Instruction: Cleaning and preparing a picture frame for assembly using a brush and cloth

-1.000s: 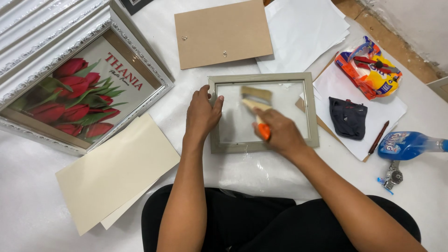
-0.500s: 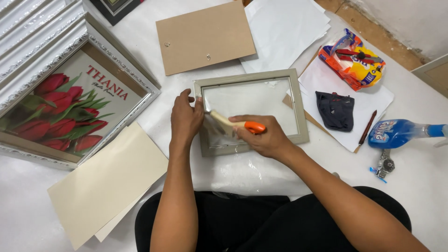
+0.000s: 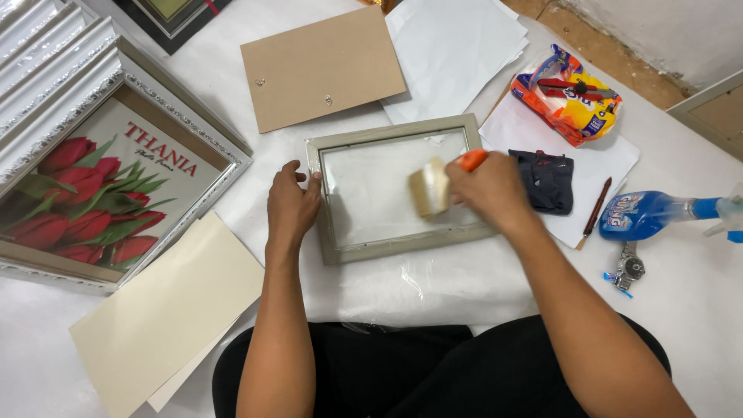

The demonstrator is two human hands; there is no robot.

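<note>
A small grey-green picture frame (image 3: pixel 387 246) with a glass pane lies face down on the white-covered surface in front of me. My left hand (image 3: pixel 292 205) rests on the frame's left edge, fingers on its rim. My right hand (image 3: pixel 490 190) grips a paintbrush with an orange handle (image 3: pixel 470 159); its wide pale bristles (image 3: pixel 429 188) lie on the glass near the pane's right half.
A brown backing board (image 3: pixel 321 66) lies behind the frame. A large silver frame with a red tulip print (image 3: pixel 101 193) sits left, cream card (image 3: pixel 166 310) below it. White sheets, a colourful packet (image 3: pixel 569 93), dark cloth (image 3: pixel 548 179), pencil (image 3: pixel 596 210) and blue spray bottle (image 3: pixel 658 214) lie right.
The brush has swept from the pane's left side toward its right half. My left hand stays on the frame's left edge. The camera view has shifted slightly.
</note>
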